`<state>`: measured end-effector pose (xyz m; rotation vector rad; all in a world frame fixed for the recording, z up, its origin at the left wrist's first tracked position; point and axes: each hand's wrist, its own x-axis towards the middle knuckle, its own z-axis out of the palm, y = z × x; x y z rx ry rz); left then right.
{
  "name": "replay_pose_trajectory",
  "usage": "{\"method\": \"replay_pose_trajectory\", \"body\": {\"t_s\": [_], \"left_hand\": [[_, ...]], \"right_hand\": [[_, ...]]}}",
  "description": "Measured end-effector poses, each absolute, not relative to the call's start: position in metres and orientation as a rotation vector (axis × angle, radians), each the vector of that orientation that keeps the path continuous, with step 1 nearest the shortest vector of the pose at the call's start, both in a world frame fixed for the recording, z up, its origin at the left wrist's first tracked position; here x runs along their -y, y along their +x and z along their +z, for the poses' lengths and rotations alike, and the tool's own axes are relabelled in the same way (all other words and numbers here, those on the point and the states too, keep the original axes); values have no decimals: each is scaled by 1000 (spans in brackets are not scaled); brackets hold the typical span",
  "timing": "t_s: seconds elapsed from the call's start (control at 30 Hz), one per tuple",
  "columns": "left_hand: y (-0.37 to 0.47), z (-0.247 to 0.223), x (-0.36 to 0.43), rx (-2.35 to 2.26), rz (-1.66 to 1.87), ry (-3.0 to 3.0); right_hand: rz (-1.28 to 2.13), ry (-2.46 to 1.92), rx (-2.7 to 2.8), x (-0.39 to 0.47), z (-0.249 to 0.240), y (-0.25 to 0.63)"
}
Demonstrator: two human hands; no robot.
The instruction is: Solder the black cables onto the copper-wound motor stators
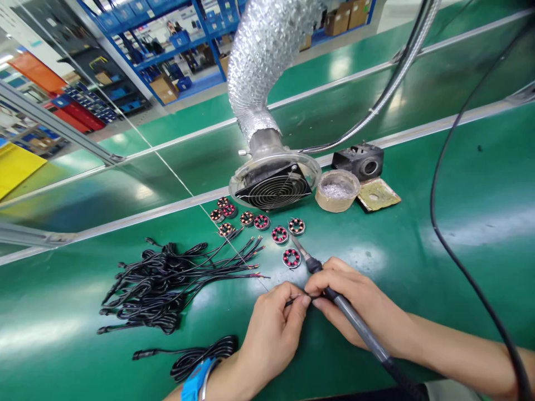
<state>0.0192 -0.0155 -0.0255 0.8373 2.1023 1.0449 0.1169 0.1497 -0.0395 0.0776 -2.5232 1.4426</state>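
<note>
My left hand point(273, 328) is closed in a pinch on the end of a thin black cable point(289, 303). A fine wire, perhaps solder, also runs at these fingers. My right hand point(363, 306) holds a soldering iron point(357, 320) across its palm, tip pointing up and left. Its thumb and forefinger meet the left fingertips at the cable's end, so the exact contact is hidden. Just beyond the iron's tip lie small round motor stators with red or copper windings, among them a red one point(291, 258) and a copper one point(296, 226).
Left of my hands lies a pile of black cables point(163, 284), with one coiled cable point(204, 356) nearer me. A fume extractor point(278, 186) hangs over the green bench. Behind the iron are a round tub point(337, 191), a yellow sponge point(378, 195) and a dark iron holder point(359, 160).
</note>
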Motion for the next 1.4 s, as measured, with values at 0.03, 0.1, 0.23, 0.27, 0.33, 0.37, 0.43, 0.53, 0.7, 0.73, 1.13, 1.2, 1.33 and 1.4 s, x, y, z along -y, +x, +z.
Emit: {"method": "replay_pose_trajectory", "body": {"t_s": [0.03, 0.1, 0.23, 0.27, 0.33, 0.37, 0.43, 0.53, 0.7, 0.73, 1.13, 1.2, 1.33, 1.4], "left_hand": [[20, -25, 15, -2127, 1039, 866], [20, -25, 14, -2149, 1038, 899], [24, -23, 16, -2155, 1020, 917], [27, -22, 17, -2149, 1014, 929], [34, -18, 21, -2125, 988, 981], [37, -16, 23, -2107, 961, 1023], [42, -11, 27, -2069, 883, 1110], [32, 1, 29, -2002, 781, 1190], [-11, 13, 21, -2199, 799, 1037], [-17, 12, 17, -2267, 776, 1003], [-19, -10, -15, -1937, 1177, 608], [-11, -9, -13, -1547, 1354, 352], [1, -7, -7, -1407, 1387, 261], [0, -8, -3, -1515, 1284, 404]], "right_hand": [[1440, 40, 2538, -148, -38, 118], [1427, -32, 2567, -145, -35, 119], [1372, -76, 2557, -138, -38, 122], [1347, -68, 2539, -137, -39, 123], [1281, -55, 2497, -134, -42, 123], [1247, -53, 2473, -134, -43, 123], [1188, -35, 2434, -133, -46, 123], [1115, 61, 2397, -136, -49, 126], [1178, 140, 2449, -146, -48, 142], [1192, 154, 2460, -149, -47, 144], [1047, -164, 2407, -162, -44, 107], [1160, -225, 2409, -157, -42, 105], [1267, -202, 2322, -151, -42, 104], [1223, -148, 2327, -153, -45, 105]]}}
